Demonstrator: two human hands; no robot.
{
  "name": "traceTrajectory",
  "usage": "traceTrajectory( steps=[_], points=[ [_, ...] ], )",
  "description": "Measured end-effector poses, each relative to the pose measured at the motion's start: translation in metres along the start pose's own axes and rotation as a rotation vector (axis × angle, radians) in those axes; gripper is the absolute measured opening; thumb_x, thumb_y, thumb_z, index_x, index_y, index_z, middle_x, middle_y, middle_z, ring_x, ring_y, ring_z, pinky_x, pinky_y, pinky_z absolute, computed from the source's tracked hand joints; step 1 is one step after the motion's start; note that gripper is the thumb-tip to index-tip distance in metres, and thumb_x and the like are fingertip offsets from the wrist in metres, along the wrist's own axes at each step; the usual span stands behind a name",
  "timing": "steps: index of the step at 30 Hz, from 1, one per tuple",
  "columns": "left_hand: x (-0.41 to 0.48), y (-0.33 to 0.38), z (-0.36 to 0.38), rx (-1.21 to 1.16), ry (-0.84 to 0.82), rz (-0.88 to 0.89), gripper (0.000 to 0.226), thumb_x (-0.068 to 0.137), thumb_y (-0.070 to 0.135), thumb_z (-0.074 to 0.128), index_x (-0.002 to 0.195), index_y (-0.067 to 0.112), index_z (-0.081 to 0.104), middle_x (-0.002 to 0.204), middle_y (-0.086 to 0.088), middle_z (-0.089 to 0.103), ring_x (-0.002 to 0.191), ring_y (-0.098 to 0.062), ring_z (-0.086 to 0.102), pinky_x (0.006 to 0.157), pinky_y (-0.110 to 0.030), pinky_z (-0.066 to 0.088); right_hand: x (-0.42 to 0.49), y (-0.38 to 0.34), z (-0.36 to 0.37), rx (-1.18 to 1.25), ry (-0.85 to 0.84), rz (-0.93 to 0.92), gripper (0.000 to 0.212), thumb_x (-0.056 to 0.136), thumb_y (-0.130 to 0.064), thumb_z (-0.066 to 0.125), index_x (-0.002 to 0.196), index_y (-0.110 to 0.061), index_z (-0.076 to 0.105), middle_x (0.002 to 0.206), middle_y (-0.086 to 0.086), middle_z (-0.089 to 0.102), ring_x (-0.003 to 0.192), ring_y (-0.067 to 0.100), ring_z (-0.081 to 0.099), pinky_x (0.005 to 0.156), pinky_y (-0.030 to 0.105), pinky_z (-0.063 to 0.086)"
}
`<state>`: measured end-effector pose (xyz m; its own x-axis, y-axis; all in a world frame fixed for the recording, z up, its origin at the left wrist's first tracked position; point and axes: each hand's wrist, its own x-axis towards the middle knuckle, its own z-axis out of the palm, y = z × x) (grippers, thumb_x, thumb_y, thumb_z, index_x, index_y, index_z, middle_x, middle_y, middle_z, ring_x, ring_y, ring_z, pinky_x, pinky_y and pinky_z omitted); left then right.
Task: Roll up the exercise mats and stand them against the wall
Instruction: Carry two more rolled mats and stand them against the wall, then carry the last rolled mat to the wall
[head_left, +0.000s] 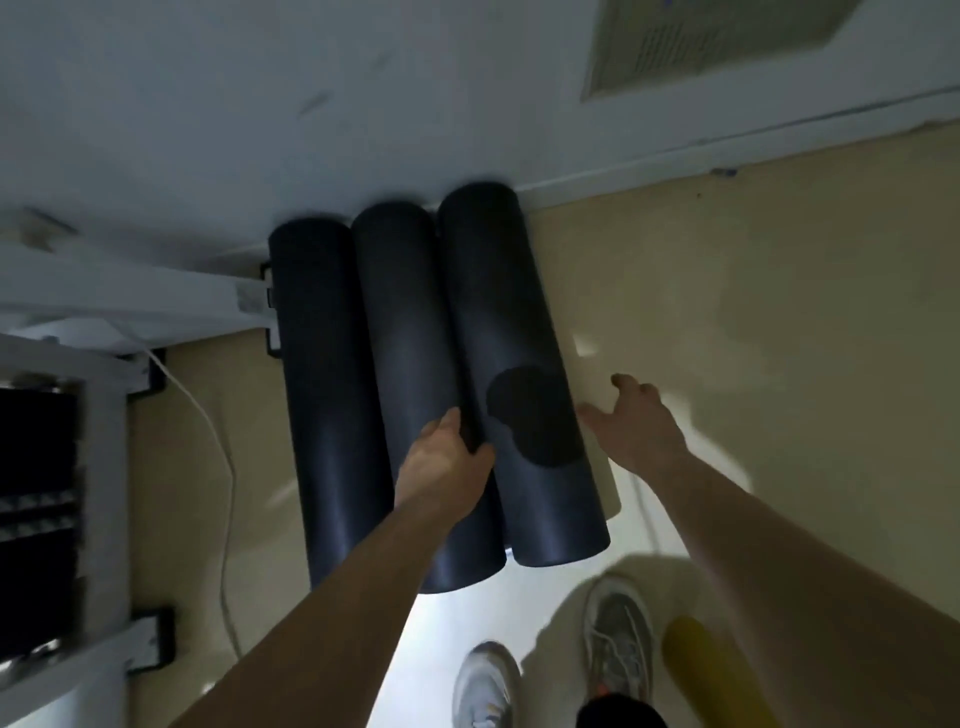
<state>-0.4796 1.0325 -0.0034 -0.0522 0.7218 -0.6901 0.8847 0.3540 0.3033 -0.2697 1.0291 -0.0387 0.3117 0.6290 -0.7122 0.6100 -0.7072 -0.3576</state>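
Three dark rolled exercise mats stand side by side, leaning on the white wall (363, 104): the left mat (327, 395), the middle mat (410, 332) and the right mat (498, 312). My left hand (447, 457) sits at the groove between the middle and right mats, thumb and fingers curled on the right mat's left edge. My right hand (639, 421) hovers just right of that mat with fingers spread, its thumb tip close to the mat's side; contact is unclear. A round darker patch (535, 415) shows on the right mat.
A white machine frame (130, 296) with a black weight stack (36, 493) stands at the left, right beside the left mat. A white cable (218, 447) trails over the beige floor. My shoes (618, 634) and a yellow roll (706, 670) are at the bottom right. A vent (701, 41) sits in the wall.
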Motion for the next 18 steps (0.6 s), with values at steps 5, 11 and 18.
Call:
traceTrajectory(
  steps=[5, 11, 18],
  points=[
    [-0.07, 0.03, -0.036, 0.075, 0.005, 0.131, 0.049, 0.098, 0.035, 0.057, 0.142, 0.014, 0.05, 0.143, -0.009, 0.054, 0.128, -0.03, 0.053, 0.1, -0.036, 0.043, -0.097, 0.022, -0.063, -0.094, 0.066, -0.013, 0.066, 0.097, -0.042, 0.059, 0.154, -0.017, 0.038, 0.148, 0.016, 0.043, 0.133, 0.041, 0.049, 0.104, 0.045, 0.043],
    [-0.162, 0.055, -0.026, 0.197, -0.055, 0.356, 0.057, 0.098, 0.038, 0.057, 0.149, 0.015, 0.044, 0.142, -0.007, 0.053, 0.124, -0.026, 0.055, 0.099, -0.037, 0.045, -0.21, 0.079, -0.105, -0.066, 0.181, 0.032, 0.07, 0.098, -0.044, 0.058, 0.158, -0.019, 0.033, 0.154, 0.014, 0.038, 0.137, 0.038, 0.044, 0.106, 0.047, 0.043],
    [-0.276, 0.103, 0.04, 0.396, -0.166, 0.518, 0.041, 0.094, 0.044, 0.048, 0.121, 0.014, 0.057, 0.125, -0.005, 0.061, 0.116, -0.028, 0.059, 0.092, -0.037, 0.049, -0.34, 0.214, -0.144, -0.023, 0.25, 0.154, 0.069, 0.098, -0.043, 0.058, 0.158, -0.019, 0.033, 0.154, 0.013, 0.037, 0.138, 0.038, 0.042, 0.106, 0.048, 0.044]
  ],
)
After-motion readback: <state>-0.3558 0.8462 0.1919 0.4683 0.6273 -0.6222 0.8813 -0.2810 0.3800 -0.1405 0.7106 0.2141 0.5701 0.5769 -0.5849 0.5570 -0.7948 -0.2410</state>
